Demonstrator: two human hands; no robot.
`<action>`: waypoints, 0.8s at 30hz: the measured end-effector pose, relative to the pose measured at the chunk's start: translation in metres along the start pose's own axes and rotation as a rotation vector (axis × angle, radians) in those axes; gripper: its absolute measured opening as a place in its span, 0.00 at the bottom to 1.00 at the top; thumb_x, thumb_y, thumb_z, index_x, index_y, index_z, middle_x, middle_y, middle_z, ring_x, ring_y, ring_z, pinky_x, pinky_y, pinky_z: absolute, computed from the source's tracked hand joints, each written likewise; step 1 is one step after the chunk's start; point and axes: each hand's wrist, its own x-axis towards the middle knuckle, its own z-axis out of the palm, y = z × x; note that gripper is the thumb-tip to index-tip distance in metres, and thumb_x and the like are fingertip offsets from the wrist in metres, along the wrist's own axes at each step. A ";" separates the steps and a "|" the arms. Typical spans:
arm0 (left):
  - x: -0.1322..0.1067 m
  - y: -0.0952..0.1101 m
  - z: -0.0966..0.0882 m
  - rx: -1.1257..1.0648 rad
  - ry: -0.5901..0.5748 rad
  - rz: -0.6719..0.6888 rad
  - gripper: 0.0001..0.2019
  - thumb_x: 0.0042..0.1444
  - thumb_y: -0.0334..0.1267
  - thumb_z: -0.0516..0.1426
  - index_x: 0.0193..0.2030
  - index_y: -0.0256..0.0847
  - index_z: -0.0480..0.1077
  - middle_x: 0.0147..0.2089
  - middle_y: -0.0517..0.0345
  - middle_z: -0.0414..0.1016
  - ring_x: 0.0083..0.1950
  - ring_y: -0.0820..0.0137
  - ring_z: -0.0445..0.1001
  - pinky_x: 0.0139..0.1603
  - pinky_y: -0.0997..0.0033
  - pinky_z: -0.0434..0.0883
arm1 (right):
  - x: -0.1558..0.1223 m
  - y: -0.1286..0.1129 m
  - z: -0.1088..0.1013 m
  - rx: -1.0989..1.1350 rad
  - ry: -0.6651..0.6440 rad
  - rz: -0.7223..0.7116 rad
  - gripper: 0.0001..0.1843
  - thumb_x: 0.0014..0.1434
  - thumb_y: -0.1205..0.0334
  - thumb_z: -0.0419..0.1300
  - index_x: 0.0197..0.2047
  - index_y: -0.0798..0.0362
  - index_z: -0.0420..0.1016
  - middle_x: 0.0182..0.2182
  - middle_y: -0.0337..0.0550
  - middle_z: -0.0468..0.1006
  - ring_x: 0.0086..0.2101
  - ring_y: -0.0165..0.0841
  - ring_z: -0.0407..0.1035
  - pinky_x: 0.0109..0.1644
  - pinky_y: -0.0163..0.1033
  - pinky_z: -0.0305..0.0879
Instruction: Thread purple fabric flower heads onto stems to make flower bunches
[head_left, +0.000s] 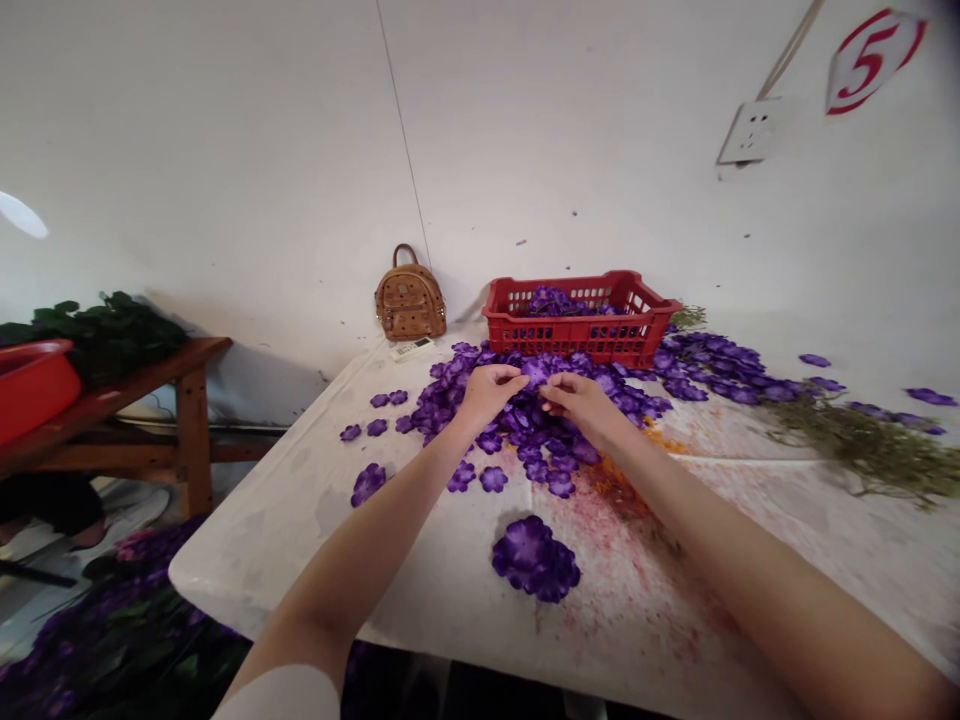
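Observation:
Both hands meet over a heap of purple artificial flower petals (450,395) on the white table. Between them is a lighter purple flower petal piece (535,373). My left hand (491,385) pinches its left side with thumb and forefinger. My right hand (574,398) has its fingers closed at the piece's lower right edge. Nearer the front edge lies a small overlapping stack of purple flower pieces (535,560). Just behind the hands stands a red plastic basket (577,335) with more purple flower pieces inside.
A brown mini backpack (411,302) stands by the wall, with a white remote-like object (412,349) before it. Dried green sprigs (870,440) and scattered petals lie at right. At left are a wooden bench (191,430), a red tub (34,385) and part of a seated person.

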 end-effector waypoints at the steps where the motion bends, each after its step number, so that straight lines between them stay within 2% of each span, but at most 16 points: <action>1: 0.000 0.002 -0.001 0.032 0.014 0.002 0.08 0.52 0.40 0.66 0.29 0.38 0.78 0.31 0.57 0.79 0.33 0.67 0.74 0.39 0.70 0.69 | 0.001 0.001 0.000 -0.018 0.004 -0.006 0.15 0.48 0.53 0.71 0.33 0.48 0.70 0.25 0.36 0.76 0.26 0.34 0.75 0.33 0.39 0.74; 3: -0.002 0.009 -0.005 0.077 0.051 -0.014 0.06 0.54 0.38 0.64 0.30 0.38 0.78 0.32 0.56 0.81 0.35 0.66 0.76 0.42 0.69 0.71 | 0.004 0.003 -0.002 -0.057 0.040 -0.021 0.15 0.49 0.56 0.71 0.34 0.48 0.70 0.27 0.37 0.76 0.26 0.34 0.76 0.33 0.40 0.74; 5: -0.012 0.020 -0.011 0.155 0.087 0.025 0.05 0.55 0.35 0.64 0.30 0.39 0.78 0.34 0.54 0.81 0.37 0.64 0.78 0.45 0.67 0.72 | 0.006 0.004 -0.010 -0.095 0.085 -0.040 0.15 0.51 0.57 0.69 0.38 0.48 0.69 0.33 0.40 0.78 0.27 0.35 0.77 0.34 0.42 0.75; 8: -0.053 0.042 -0.022 0.361 0.091 0.276 0.04 0.59 0.35 0.62 0.34 0.42 0.80 0.40 0.52 0.82 0.44 0.62 0.79 0.52 0.64 0.73 | 0.001 0.002 -0.029 -0.170 0.132 -0.083 0.12 0.54 0.56 0.66 0.40 0.48 0.70 0.37 0.43 0.79 0.30 0.36 0.78 0.36 0.44 0.75; 10: -0.094 0.051 -0.026 0.509 -0.024 0.425 0.08 0.65 0.35 0.59 0.39 0.44 0.80 0.45 0.50 0.81 0.48 0.62 0.79 0.54 0.63 0.74 | -0.011 -0.002 -0.042 -0.235 0.151 -0.114 0.10 0.55 0.57 0.65 0.40 0.49 0.73 0.34 0.42 0.79 0.30 0.37 0.77 0.39 0.45 0.74; 12: -0.136 0.049 -0.026 0.639 -0.173 0.539 0.09 0.66 0.33 0.56 0.42 0.43 0.80 0.45 0.48 0.82 0.47 0.61 0.79 0.51 0.62 0.76 | -0.031 -0.008 -0.051 -0.319 0.139 -0.151 0.08 0.55 0.60 0.65 0.40 0.49 0.77 0.31 0.40 0.79 0.29 0.37 0.76 0.41 0.45 0.72; 13: -0.155 0.046 -0.025 0.694 -0.236 0.591 0.10 0.67 0.32 0.56 0.43 0.43 0.80 0.45 0.49 0.82 0.47 0.61 0.79 0.51 0.62 0.77 | -0.044 -0.010 -0.052 -0.371 0.112 -0.173 0.08 0.54 0.61 0.65 0.40 0.48 0.79 0.30 0.40 0.80 0.29 0.38 0.75 0.41 0.45 0.71; 15: -0.183 0.034 -0.023 0.785 -0.301 0.680 0.10 0.67 0.30 0.55 0.45 0.41 0.79 0.43 0.50 0.82 0.45 0.63 0.80 0.49 0.63 0.78 | -0.072 -0.014 -0.052 -0.571 -0.052 -0.271 0.09 0.57 0.62 0.62 0.42 0.46 0.81 0.34 0.41 0.82 0.32 0.39 0.76 0.42 0.45 0.71; 17: -0.199 0.024 -0.021 0.818 -0.302 0.715 0.09 0.66 0.30 0.55 0.44 0.39 0.78 0.42 0.51 0.83 0.43 0.63 0.80 0.47 0.63 0.79 | -0.098 -0.014 -0.047 -0.617 -0.313 -0.281 0.16 0.61 0.66 0.57 0.45 0.43 0.84 0.39 0.42 0.83 0.36 0.38 0.79 0.44 0.44 0.73; 19: -0.207 0.019 -0.021 0.799 -0.271 0.701 0.07 0.64 0.36 0.59 0.44 0.40 0.78 0.44 0.50 0.83 0.44 0.61 0.80 0.47 0.60 0.78 | -0.115 -0.009 -0.042 -0.657 -0.525 -0.286 0.24 0.60 0.72 0.53 0.46 0.40 0.85 0.50 0.42 0.82 0.44 0.38 0.80 0.50 0.44 0.74; 22: -0.213 0.022 -0.024 0.706 -0.259 0.690 0.17 0.61 0.52 0.63 0.48 0.42 0.77 0.51 0.47 0.83 0.49 0.56 0.80 0.51 0.53 0.77 | -0.116 0.001 -0.036 -0.738 -0.610 -0.307 0.29 0.59 0.77 0.51 0.49 0.37 0.85 0.64 0.41 0.74 0.58 0.40 0.74 0.62 0.48 0.69; 24: -0.209 0.028 -0.026 0.629 -0.271 0.662 0.22 0.60 0.58 0.63 0.52 0.44 0.76 0.55 0.47 0.81 0.53 0.55 0.79 0.56 0.52 0.75 | -0.101 0.004 -0.030 -0.738 -0.601 -0.334 0.31 0.58 0.79 0.51 0.51 0.39 0.84 0.65 0.43 0.74 0.60 0.40 0.72 0.64 0.49 0.68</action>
